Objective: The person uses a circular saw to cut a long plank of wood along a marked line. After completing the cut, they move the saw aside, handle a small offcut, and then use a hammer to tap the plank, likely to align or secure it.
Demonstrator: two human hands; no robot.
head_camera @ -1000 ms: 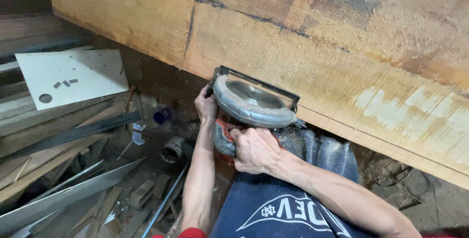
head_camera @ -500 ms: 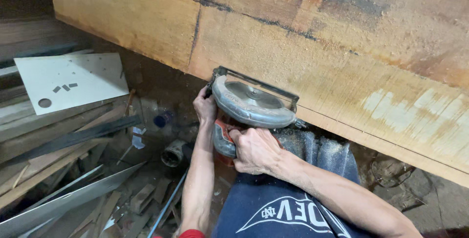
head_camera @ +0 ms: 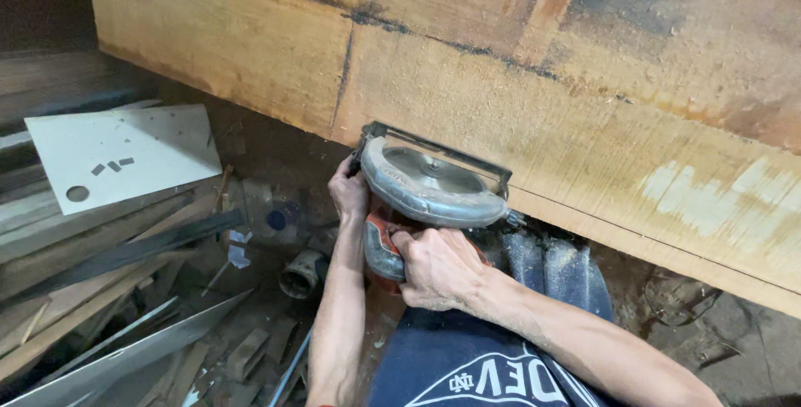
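Both hands clamp the circular saw (head_camera: 434,186) against the edge of the big wooden plank (head_camera: 584,106): the right hand (head_camera: 438,269) wraps its handle, the left hand (head_camera: 350,192) grips its front.

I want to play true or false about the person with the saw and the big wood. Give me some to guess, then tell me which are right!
1. Both hands hold the saw. True: the left hand grips its front and the right hand grips its handle.
2. The saw sits against the edge of a big wooden slab. True.
3. The saw's guard is bright green. False: it is grey metal, with some red by the handle.
4. A pale board with a round hole lies at the left. True.
5. The floor on the left is bare. False: wood scraps and strips lie there.
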